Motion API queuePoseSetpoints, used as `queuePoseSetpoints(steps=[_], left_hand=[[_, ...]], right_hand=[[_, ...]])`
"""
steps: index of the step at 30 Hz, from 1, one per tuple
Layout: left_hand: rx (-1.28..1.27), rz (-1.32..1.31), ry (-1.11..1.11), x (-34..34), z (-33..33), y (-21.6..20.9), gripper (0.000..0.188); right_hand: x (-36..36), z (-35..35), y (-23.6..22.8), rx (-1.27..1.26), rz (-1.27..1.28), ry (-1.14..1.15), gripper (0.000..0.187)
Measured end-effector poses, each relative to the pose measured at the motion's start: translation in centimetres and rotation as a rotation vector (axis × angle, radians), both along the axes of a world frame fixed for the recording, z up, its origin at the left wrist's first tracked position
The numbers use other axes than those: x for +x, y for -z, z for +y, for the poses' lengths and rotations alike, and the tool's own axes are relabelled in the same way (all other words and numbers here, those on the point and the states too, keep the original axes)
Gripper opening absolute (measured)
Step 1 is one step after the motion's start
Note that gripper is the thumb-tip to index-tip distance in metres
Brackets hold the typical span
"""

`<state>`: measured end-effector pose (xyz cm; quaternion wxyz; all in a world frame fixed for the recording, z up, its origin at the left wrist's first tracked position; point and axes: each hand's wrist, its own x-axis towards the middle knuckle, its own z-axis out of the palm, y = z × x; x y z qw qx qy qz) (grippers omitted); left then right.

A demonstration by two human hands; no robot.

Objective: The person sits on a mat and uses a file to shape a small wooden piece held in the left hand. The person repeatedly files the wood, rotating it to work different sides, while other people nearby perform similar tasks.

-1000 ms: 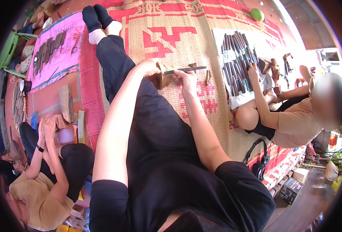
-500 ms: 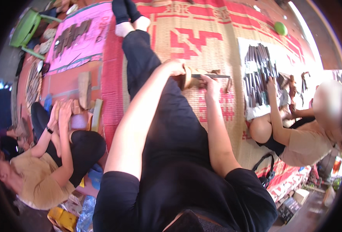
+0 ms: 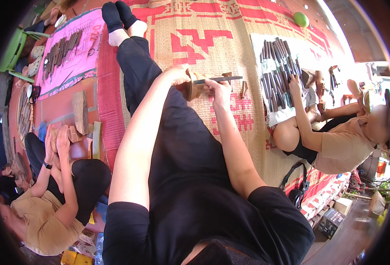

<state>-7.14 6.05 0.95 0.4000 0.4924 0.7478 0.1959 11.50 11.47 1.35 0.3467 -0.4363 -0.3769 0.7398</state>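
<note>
In front of me, over my stretched-out legs, my left hand [image 3: 178, 75] is closed on a brown wooden piece [image 3: 190, 90] with a curved, disc-like edge. My right hand [image 3: 220, 92] is closed around a slim, dark, flat hand tool [image 3: 231, 78]. The tool lies nearly crosswise, its left end at the wooden piece and its other end sticking out past my fingers to the right. Exactly how its left end meets the wood is too small to tell. On the mat right of this hand lies a small brown piece [image 3: 244, 89].
A red and straw-coloured woven mat [image 3: 248, 57] spreads under me. At right, a person [image 3: 343, 143] reaches to dark hand tools [image 3: 279, 73] on a white cloth. Another person [image 3: 54, 205] sits at left, near wooden blocks [image 3: 80, 112]. More tools lie on a pink sheet [image 3: 87, 66].
The whole view has shifted, so most things stand farther left. The dark tool's right end is tilted slightly up and the small brown piece shows apart from it. Both hands keep their hold.
</note>
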Motion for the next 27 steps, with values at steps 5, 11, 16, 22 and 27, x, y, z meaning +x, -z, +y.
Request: queuePoseSetpoints(steps=[5,11,16,22,27], left_hand=[[-0.011,0.008,-0.003,0.3,0.1,-0.5,0.042],[-0.017,-0.081,-0.025,-0.2,0.1,1.3,0.044],[-0.030,0.022,0.020,0.5,0.0,-0.9,0.047],[-0.040,0.030,0.021,0.2,-0.5,-0.7,0.045],[-0.041,0.014,0.019,0.9,-0.7,-0.8,0.045]], right_hand=[[1.1,1.2,1.0,0.037,-0.041,-0.016,0.011],[0.1,0.1,0.2,-0.012,-0.058,-0.013,0.012],[1.1,1.3,1.1,0.059,-0.020,-0.020,0.011],[0.8,-0.2,1.8,-0.007,-0.021,-0.032,0.011],[0.8,-0.4,2.0,0.006,-0.005,-0.039,0.013]])
